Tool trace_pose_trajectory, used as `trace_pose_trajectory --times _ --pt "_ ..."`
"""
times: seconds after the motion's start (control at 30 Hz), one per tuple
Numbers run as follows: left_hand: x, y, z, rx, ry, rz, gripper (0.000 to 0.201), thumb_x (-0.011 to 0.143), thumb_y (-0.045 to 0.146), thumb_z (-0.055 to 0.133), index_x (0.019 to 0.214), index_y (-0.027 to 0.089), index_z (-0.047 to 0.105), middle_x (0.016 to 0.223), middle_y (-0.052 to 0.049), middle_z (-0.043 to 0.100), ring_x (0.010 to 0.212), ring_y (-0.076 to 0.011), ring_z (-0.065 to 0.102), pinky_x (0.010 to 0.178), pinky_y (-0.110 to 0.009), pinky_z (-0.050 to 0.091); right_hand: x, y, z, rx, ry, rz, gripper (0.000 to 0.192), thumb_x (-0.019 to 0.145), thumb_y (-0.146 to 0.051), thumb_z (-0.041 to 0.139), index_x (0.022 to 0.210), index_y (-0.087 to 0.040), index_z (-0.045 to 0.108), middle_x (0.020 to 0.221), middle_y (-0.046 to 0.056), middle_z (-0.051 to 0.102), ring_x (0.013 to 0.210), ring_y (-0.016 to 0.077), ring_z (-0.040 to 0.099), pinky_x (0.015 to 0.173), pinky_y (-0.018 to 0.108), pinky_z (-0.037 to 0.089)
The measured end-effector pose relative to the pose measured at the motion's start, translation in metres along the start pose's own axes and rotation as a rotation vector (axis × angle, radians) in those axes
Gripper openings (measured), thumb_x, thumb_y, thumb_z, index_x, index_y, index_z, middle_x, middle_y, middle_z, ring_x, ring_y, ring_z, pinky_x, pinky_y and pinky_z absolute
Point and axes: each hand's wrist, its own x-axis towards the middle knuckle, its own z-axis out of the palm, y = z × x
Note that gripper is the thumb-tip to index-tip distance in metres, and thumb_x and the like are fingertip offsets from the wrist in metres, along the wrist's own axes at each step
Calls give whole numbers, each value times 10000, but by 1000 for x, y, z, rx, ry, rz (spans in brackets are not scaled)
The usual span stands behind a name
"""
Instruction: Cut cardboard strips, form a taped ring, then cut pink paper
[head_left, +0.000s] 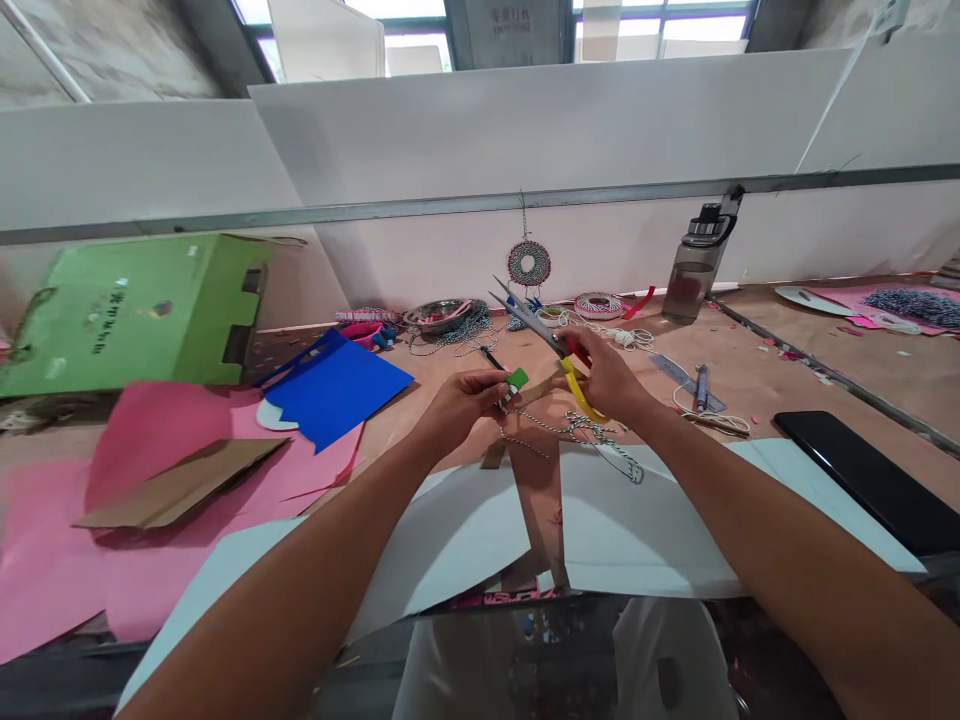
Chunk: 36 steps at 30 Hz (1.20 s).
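White paper sheets (637, 530) lie nearest me.
My left hand (457, 405) pinches a green scrap (517, 379) steady; my right hand (604, 375) grips open scissors (540, 335), blades angled toward it.

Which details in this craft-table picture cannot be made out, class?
- Green piece, head view: its shape is mostly hidden by the left hand.
- Scissors: handles are covered by the right hand.
- Green box: print too small to read.
- Phone: cut off by the right edge.
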Motion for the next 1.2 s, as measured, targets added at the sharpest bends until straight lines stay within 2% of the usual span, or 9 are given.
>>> trace_pose_trajectory --times 0.17,0.3,0.47,0.6,0.73,0.83,0.93,1.0,1.2 --pt "5 -5 -6 -118 11 -33 229 744 314 750 871 134 687 751 -62 660 654 -136 601 551 -221 480 -3 -8 -1 -295 35 -69 564 661 -67 532 1200 -231 510 1132 113 567 1046 278 508 957 476 408" --pt "10 -5 -14 -330 16 -42 193 787 254 710 928 127 674 723 -35 614 579 -84 551 491 -170 440 -4 -14 3 -307 55 -72 594 667 -57 485 1232 -238 469 1138 113 534 1028 272 486 926 462 428" --pt "12 1 -18 -523 70 -94 191 831 87 565 983 105 678 746 -50 605 618 -82 580 490 -139 457 -4 -12 4 -313 118 -38 610 673 -68 500 1254 -248 452 1128 104 520 1015 271 476 920 451 430" --pt "10 1 -18 -505 54 -97 206 809 59 583 988 111 669 799 -60 643 665 -91 612 536 -148 509 -3 -9 0 -375 199 13 642 662 -57 494 1276 -239 446 1130 114 519 1048 294 459 938 478 398" --pt "7 -2 -16 -385 47 -47 158 791 164 676 943 157 634 883 -66 680 738 -130 646 491 -168 502 0 -9 -6 -466 219 68 669 668 -65 494 1314 -229 443 1108 127 511 1078 328 427 970 534 337" --pt "5 -4 -13 -314 43 23 245 761 286 740 941 188 606 874 -49 686 752 -151 650 501 -196 503 2 -11 -9 -443 128 45 611 682 -78 496 1280 -207 484 1065 123 530 1009 305 457 924 494 369" --pt "6 -5 -11 -255 58 104 275 750 341 752 922 174 617 812 -40 675 720 -136 634 557 -211 503 1 -16 -9 -344 -50 22 499 736 -130 521 1230 -205 525 989 96 567 887 254 493 816 411 419" --pt "8 -5 -11 -195 85 133 268 753 350 745 906 163 628 787 -39 668 697 -126 620 570 -211 496 -1 -20 -7 -300 -154 39 449 779 -214 568 1227 -203 536 986 91 580 876 244 503 786 384 429" --pt "8 -6 -10 -47 122 157 251 758 369 719 882 165 644 759 -25 646 679 -133 603 611 -266 536 -6 -25 -3 -340 -313 64 536 807 -429 634 1277 -196 524 1035 107 585 957 255 507 831 381 425"
